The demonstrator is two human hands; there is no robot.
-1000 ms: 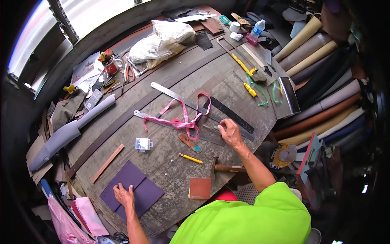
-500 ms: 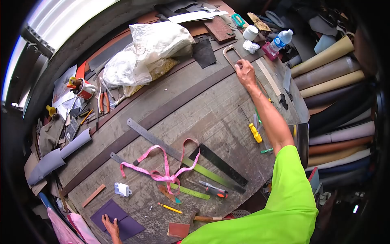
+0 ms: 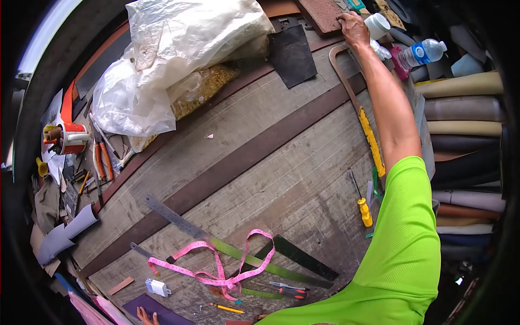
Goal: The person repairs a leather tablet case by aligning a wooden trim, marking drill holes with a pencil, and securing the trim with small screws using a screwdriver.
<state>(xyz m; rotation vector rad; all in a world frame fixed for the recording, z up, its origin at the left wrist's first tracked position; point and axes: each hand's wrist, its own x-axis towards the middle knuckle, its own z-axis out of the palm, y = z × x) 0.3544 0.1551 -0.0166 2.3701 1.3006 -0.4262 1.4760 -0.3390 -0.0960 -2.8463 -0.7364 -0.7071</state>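
My left hand (image 3: 146,316) lies with fingers spread on a folded dark purple piece of leather or cloth (image 3: 173,316) at the bottom left, partly cut off by the frame. At the top, my right hand (image 3: 355,28) reaches out with bent fingers at the right end of a reddish-brown slab (image 3: 319,15), beside a white jar (image 3: 377,25). Something dark shows at its fingertips, too small to make out. Below that forearm lies a hacksaw (image 3: 346,84) with a yellow-wrapped handle.
Across the table lie a pink tape measure (image 3: 219,281), metal rulers (image 3: 173,216), a yellow screwdriver (image 3: 364,211), a pencil (image 3: 226,309) and a small clear box (image 3: 157,287). A plastic bag (image 3: 184,54), a mug (image 3: 73,138) and a water bottle (image 3: 428,51) stand farther off. Rolls (image 3: 463,103) are stacked at right.
My right hand has moved from beside the hacksaw frame, up and away to the slab's end. The view has shifted forward. My left hand stays on the purple piece.
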